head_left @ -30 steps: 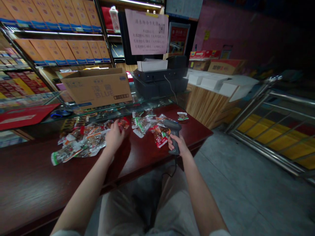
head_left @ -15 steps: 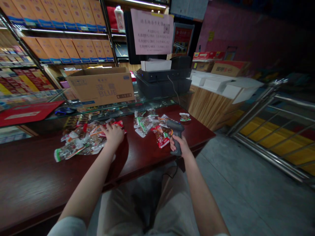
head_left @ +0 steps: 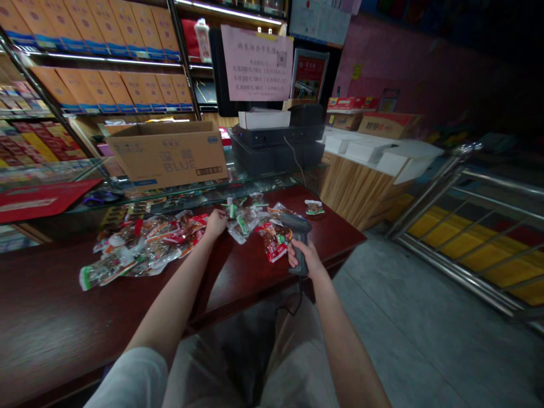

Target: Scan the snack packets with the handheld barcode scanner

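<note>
My right hand (head_left: 306, 258) is wrapped round the grip of a dark grey barcode scanner (head_left: 298, 226), whose head points left over a red snack packet (head_left: 274, 241). My left hand (head_left: 216, 223) has its fingers pinched at the left edge of a clear, green-edged snack packet (head_left: 232, 209) in the middle group. Just left of that hand lies a larger heap of clear and red snack packets (head_left: 148, 243). One small packet (head_left: 314, 207) lies apart, to the right. All rest on the dark red table (head_left: 238, 283).
Behind the table, a glass counter carries an open cardboard box (head_left: 170, 156), a red folder (head_left: 46, 198), a mouse (head_left: 100, 196) and a black machine (head_left: 278, 150) below a paper sign (head_left: 257, 65). A metal railing (head_left: 459, 238) stands at right. The scanner's cord hangs down near my legs.
My left hand has moved right, from the top of the left heap to the middle group, and its fingers have closed. My right hand keeps the scanner. The view has shifted slightly.
</note>
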### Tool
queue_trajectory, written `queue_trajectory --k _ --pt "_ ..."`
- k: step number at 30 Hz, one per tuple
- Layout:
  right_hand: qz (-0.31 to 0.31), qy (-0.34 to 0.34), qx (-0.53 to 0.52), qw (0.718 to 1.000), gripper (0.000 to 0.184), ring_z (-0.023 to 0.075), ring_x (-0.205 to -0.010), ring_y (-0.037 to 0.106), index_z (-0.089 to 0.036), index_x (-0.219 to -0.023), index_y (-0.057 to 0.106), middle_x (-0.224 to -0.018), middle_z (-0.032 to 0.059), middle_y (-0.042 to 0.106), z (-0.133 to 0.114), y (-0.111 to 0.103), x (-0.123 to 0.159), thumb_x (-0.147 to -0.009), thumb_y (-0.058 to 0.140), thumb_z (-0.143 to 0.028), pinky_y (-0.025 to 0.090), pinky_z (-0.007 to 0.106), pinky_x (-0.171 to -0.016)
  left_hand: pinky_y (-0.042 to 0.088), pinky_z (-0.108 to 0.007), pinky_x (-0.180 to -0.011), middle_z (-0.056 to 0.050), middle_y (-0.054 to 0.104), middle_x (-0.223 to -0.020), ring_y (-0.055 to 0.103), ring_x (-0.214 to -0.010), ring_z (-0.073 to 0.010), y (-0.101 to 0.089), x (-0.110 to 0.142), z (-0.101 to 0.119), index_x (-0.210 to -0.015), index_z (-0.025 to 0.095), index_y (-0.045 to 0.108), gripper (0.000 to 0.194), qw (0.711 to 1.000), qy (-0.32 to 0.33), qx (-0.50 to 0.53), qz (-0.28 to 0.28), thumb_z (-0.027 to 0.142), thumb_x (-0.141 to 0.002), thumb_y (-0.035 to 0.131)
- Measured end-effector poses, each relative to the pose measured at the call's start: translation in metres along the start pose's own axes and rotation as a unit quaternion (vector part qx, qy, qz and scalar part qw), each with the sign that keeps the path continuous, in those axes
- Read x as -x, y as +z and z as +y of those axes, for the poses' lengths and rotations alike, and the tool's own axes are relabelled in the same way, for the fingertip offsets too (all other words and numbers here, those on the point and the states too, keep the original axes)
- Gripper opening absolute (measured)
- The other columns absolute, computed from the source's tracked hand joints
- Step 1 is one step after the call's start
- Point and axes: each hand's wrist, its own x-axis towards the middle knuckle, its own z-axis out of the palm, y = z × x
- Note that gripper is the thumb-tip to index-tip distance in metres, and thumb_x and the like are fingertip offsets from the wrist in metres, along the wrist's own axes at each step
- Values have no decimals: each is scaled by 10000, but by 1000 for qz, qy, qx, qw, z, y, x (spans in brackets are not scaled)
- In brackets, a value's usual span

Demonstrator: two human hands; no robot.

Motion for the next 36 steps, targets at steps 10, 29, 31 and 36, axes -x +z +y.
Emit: queue_trajectory --k 10,29,31,36 --pt "-14 4 2 1000 358 67 -344 420 -198 -1018 540 -553 -89 543 -7 3 4 -793 741 -390 375 207 -362 526 -373 -851 -32 595 -862 630 -846 -200 -36 18 -5 -945 222 459 157 984 23 130 116 168 -800 486" --pt "-71 58 26 995 378 68 -327 384 -219 -1053 508 -535 -110 512 -7 -2 0 -788 728 -374 369 205 -354 485 -291 -758 12 565 -816 591 -772 -142 20 72 56 -893 232 425 110 950 162 256 -77 192 -815 491" --pt "-70 62 27 995 357 68 -336 395 -224 -1040 504 -540 -106 521 -8 -2 0 -798 724 -367 385 205 -365 497 -306 -767 -7 588 -843 607 -797 -155 23 72 62 -896 226 433 105 949 173 252 -77 186 -816 490" --pt "-53 50 26 997 354 56 -317 364 -222 -934 486 -521 -109 507 -6 0 -1 -771 752 -391 356 192 -333 521 -376 -790 -64 636 -905 636 -831 -211 24 75 68 -938 199 488 131 961 177 197 -72 185 -810 516"
